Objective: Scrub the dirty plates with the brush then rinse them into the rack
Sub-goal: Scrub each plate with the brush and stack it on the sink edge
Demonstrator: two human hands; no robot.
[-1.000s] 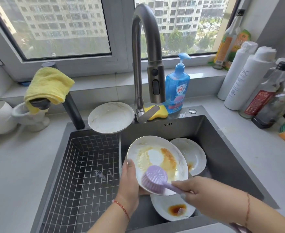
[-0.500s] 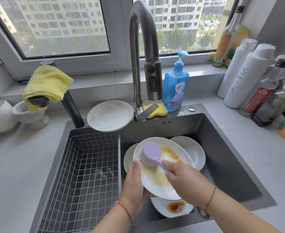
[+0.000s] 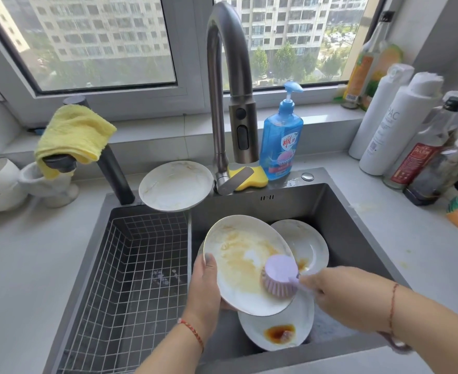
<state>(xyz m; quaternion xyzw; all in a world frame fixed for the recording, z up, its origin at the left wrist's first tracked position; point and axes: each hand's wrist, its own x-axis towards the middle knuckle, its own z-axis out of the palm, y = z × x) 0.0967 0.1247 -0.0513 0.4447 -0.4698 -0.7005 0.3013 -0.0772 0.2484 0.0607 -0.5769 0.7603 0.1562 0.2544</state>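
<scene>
Grey steel sink (image 3: 338, 211) under a window, wire rack (image 3: 130, 265) lower left. At frame centre the left hand (image 3: 205, 290) grips a smeared plate (image 3: 244, 263) by its left rim, thumb on its face, plate tilted. Right hand (image 3: 338, 300) is curled round the lilac brush (image 3: 279, 276), its handle running right; bristles meet the plate's lower right. Fingers behind the plate are hidden. More dirty plates lie beneath.

Purple brush (image 3: 279, 276) now at lower right edge of held plate (image 3: 238, 263), moved down from upper left half second ago. Right hand (image 3: 338, 298) shifted right. Brown sauce smeared wider, thinner across plate.
</scene>
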